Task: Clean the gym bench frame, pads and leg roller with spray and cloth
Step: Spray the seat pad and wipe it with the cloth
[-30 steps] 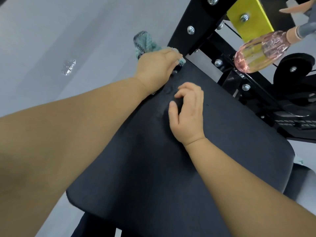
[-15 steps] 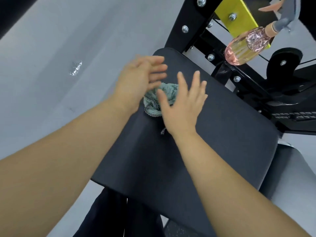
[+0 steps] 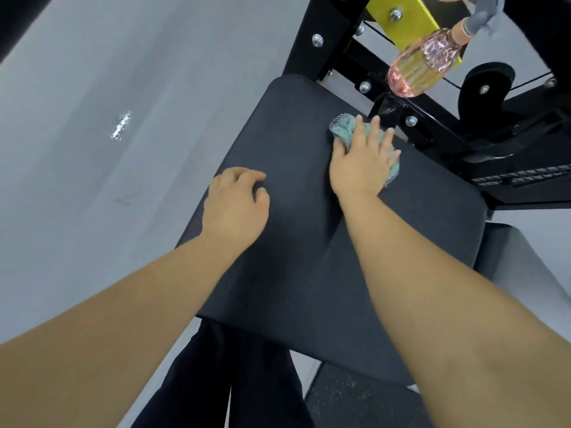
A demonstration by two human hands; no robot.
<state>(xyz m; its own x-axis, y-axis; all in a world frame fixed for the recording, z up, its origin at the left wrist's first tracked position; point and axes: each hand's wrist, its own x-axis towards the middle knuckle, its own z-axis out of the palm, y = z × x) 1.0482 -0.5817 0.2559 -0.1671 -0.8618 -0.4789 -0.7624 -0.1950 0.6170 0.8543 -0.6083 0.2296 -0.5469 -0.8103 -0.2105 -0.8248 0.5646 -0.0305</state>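
The black seat pad [image 3: 309, 273] of the gym bench fills the middle of the view. My right hand [image 3: 363, 160] lies flat, fingers spread, on a teal cloth [image 3: 344, 131] near the pad's far right edge and presses it down. My left hand [image 3: 236, 208] rests on the pad's left side with its fingers loosely curled and holds nothing. A clear spray bottle [image 3: 421, 64] of pink liquid hangs from the black frame [image 3: 312, 35] at the upper right.
A yellow plate [image 3: 401, 23] is bolted to the frame beside the bottle. Black frame bars, a round black disc [image 3: 482, 88] and a cable crowd the right side. Grey floor [image 3: 108, 103] lies to the left. A second grey pad [image 3: 522, 273] sits at the right edge.
The cloth passed from my left hand to my right hand. My right hand moved it to the pad's far right edge, and my left hand dropped back onto the pad's left side.
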